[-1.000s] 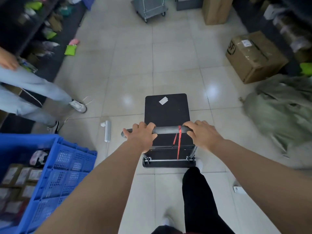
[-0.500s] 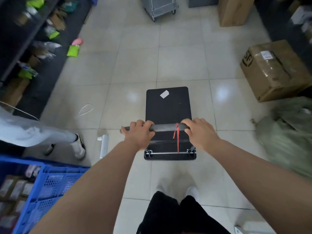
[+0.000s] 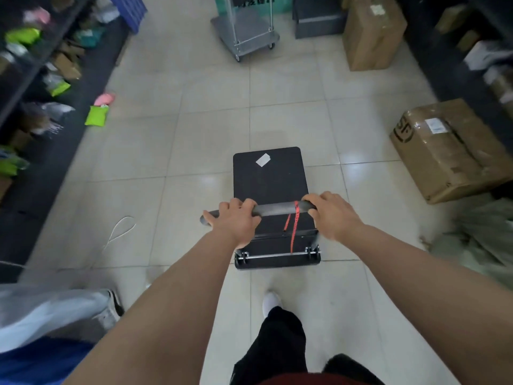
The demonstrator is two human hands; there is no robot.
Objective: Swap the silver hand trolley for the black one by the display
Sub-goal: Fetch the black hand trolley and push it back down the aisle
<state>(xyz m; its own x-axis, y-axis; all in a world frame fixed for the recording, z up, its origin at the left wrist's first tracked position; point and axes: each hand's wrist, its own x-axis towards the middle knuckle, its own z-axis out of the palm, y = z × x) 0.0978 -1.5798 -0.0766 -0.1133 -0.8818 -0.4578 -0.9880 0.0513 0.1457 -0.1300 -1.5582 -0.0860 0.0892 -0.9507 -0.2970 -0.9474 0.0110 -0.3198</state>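
The black hand trolley (image 3: 270, 176) stands on the tiled floor straight in front of me, its flat deck bare except for a small white label. A red cord hangs from its dark handle bar. My left hand (image 3: 236, 220) grips the bar's left end and my right hand (image 3: 331, 215) grips its right end. The silver hand trolley (image 3: 245, 33) stands further up the aisle at the top centre, its upright handle frame partly cut off by the frame edge.
Dark shelving with packets (image 3: 41, 87) lines the left side. Cardboard boxes sit at right (image 3: 449, 151) and top right (image 3: 372, 31). A green sack (image 3: 480, 240) lies at right. Another person's leg (image 3: 55, 309) is at lower left. A white cord loop (image 3: 119, 232) lies on the floor.
I have pushed the black trolley forward up the aisle. The silver trolley is closer, the blue crate has dropped out of view, and the other person has slid behind to my left.
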